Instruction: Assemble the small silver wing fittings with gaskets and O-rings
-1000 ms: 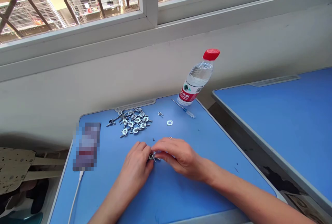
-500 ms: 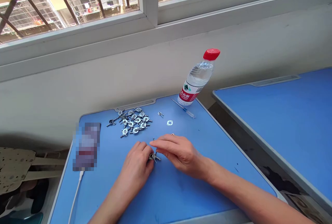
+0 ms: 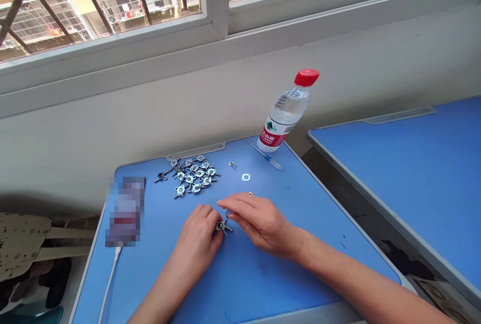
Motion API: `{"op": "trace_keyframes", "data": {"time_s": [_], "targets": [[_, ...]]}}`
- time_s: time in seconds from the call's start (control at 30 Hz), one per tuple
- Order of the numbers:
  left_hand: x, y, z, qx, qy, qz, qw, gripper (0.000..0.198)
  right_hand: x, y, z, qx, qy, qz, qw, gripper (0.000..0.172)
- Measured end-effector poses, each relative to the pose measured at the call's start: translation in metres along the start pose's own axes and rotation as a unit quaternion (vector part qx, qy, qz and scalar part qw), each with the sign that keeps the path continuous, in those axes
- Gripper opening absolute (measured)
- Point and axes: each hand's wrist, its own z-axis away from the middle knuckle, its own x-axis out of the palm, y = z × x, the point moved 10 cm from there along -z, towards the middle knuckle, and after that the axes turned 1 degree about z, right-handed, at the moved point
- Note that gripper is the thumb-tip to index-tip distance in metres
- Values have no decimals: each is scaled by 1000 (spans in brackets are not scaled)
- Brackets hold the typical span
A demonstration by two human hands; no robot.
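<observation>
My left hand [image 3: 200, 232] grips a small metal part [image 3: 221, 226] with a ring and thin rods, low over the blue table [image 3: 263, 284]. Close beside it on the right, my right hand [image 3: 259, 219] pinches a small clear-handled tool [image 3: 227, 213], its thin shaft pointing down at the metal part. The tip of the tool is too small to make out. Beyond my hands lies a pile of similar metal parts [image 3: 195, 174]. A flat metal plate with a round hole [image 3: 245, 177] and one small loose piece [image 3: 232, 164] lie to its right.
A water bottle with a red cap [image 3: 287, 113] stands at the back edge, a clear-handled screwdriver [image 3: 267, 157] beside it. At the left lies a blurred phone [image 3: 126, 211] with a white cable [image 3: 110, 276]. Another blue table [image 3: 406, 164] is at the right.
The fingers of my right hand have shifted slightly, and the clear handle between them now shows more. My left hand keeps its place on the metal part.
</observation>
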Motion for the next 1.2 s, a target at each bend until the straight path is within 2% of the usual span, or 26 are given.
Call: {"op": "trace_keyframes", "data": {"time_s": [0.13,0.3,0.53,0.8,1.1,1.2], "targets": [[1,1,0,3,-3,9,1000,18,-3,0,0,-4,18,-31,999,26],[1,2,0,1,-3,2,1000,17,-2,-4,-1,-20,11,-12,1000,21],[0,1,0,4,3,24,1000,21,1,-5,0,-15,-14,-25,999,36],[0,2,-1,-2,-4,-21,1000,14,-3,-4,0,-15,21,25,999,16],[1,3,-1,1,-3,-16,1000,16,-1,-10,1,-40,12,63,997,21],[2,3,-1,5,-3,-3,1000,16,-2,-8,0,-27,4,67,997,21]]}}
